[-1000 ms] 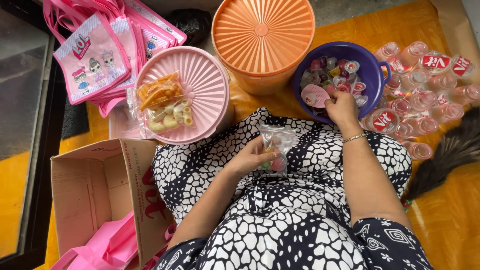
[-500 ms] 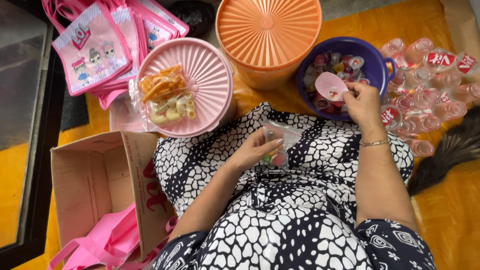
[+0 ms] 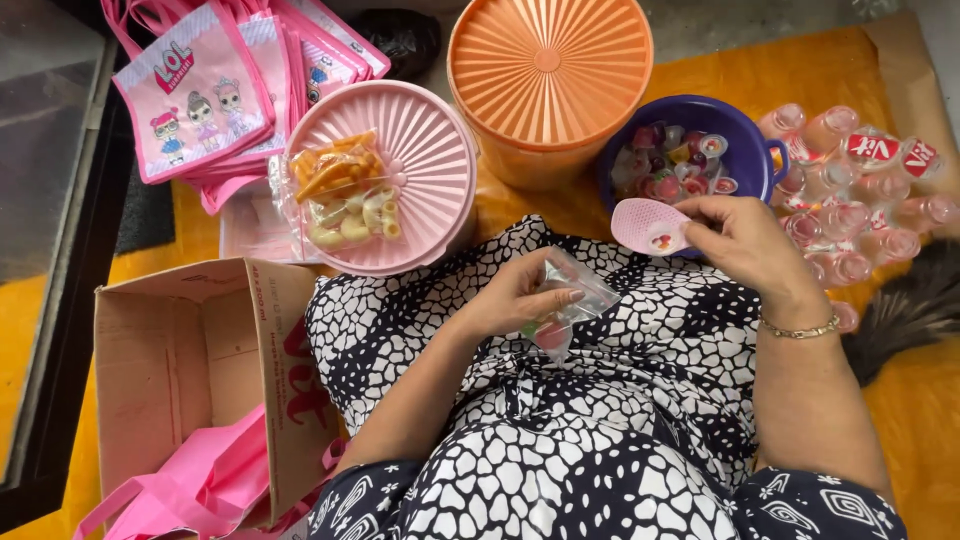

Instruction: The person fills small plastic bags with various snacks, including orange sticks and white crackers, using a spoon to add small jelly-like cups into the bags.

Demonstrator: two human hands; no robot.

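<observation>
Moved: right hand is drawing back from the purple bowl, now gripping a pink scoop right of centre | left hand is pinching a clear plastic bag at centre, just below the scoop.

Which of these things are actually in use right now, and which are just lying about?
In use:
left hand with small clear bag
right hand with pink scoop
purple bowl of sweets

Lying about:
orange tub
pink tub with snack packet
pink printed bags
cardboard box
small bottles
</observation>
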